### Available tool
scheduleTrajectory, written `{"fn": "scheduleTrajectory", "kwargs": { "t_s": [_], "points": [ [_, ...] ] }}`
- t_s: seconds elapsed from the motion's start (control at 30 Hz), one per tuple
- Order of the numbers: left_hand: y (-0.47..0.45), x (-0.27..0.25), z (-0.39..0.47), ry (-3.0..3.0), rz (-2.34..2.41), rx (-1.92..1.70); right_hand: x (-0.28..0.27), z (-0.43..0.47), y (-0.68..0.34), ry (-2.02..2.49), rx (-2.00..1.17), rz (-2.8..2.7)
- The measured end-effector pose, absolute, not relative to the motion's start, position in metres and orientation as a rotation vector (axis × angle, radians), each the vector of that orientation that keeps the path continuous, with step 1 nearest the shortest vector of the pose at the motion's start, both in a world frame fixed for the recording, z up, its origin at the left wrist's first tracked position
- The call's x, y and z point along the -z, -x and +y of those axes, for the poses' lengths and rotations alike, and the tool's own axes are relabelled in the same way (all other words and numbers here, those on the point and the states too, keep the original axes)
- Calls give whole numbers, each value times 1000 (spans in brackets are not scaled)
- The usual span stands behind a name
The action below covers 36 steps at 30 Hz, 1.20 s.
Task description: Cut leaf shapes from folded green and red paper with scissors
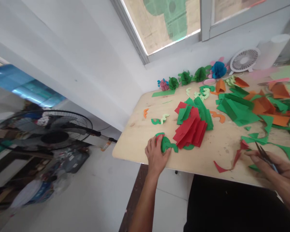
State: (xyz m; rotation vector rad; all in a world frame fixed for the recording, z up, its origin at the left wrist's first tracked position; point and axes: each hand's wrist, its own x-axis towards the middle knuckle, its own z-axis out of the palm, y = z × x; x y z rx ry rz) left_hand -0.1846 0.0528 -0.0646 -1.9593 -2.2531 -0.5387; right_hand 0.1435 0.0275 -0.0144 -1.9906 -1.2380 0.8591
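My left hand (157,155) is at the front left of the table, fingers curled over a small pile of green paper cutouts (168,144). A bit of red paper shows under its fingertips. In my right hand (277,172), near the front edge, is a pair of scissors (263,154) with dark blades pointing away from me. Beside its thumb and fingertips lies a curled red paper scrap (237,158); I cannot tell if they touch it. Between my hands sits a stack of folded red paper (192,130), partly over folded green paper (204,112).
Green and orange paper scraps (263,109) crowd the table's right side. Small wavy cutouts (157,121) lie at left. Paper honeycomb flowers (185,78) line the wall beside a small white fan (245,60). A large black fan (55,137) stands left of the table (132,141).
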Motion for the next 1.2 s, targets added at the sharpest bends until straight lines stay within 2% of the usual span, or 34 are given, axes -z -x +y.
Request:
{"fn": "scheduleTrajectory", "kwargs": {
  "t_s": [0.17, 0.4, 0.57, 0.87, 1.03, 1.2],
  "points": [
    [193, 77, 68, 2123, -2161, 354, 16, 29, -138, 1962, -918, -1226],
    [204, 66, 93, 2018, -2194, 373, 20, 26, -139, 1888, -956, -1162],
    [168, 55, 73, 2046, -1935, 709, 22, 29, -140, 1871, -929, -1208],
    [134, 53, 74, 2147, -1635, 907, 22, 25, -145, 1776, -836, -1263],
    [97, 50, 35, 2042, -1576, 1268, 27, 21, -128, 1649, -945, -1232],
    [42, 48, 5, 2042, -1650, 1637, 33, 13, -108, 1475, -1204, -1140]
  ]
}}
